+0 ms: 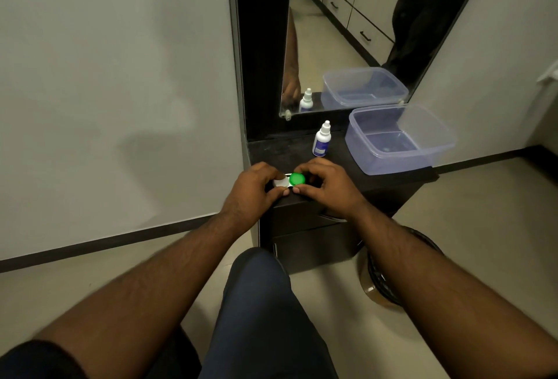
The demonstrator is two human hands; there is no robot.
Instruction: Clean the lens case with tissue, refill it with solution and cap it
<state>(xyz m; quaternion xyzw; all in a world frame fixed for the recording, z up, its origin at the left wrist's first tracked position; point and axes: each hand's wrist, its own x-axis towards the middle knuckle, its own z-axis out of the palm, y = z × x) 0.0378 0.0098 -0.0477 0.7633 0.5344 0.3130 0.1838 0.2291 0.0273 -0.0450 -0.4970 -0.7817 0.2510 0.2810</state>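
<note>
The green cap (297,179) and white cap (280,182) look like smooth, glossy plastic. The tub (392,164) is clear, bluish plastic. The dresser top (280,152) is dark, matt wood laminate. The solution bottle (322,140) is smooth white plastic.

The person is wearing a dark short sleeve (33,357), showing only at the top of the left arm; below it that forearm is running bare to the left hand (252,187). The right forearm is likewise showing bare up to the right hand (327,187), with no sleeve in view. No rings, watch or bands are showing on either wrist. Between the forearms, a leg in dark navy trousers (262,312) is showing, the cloth looking smooth and plain.
</note>
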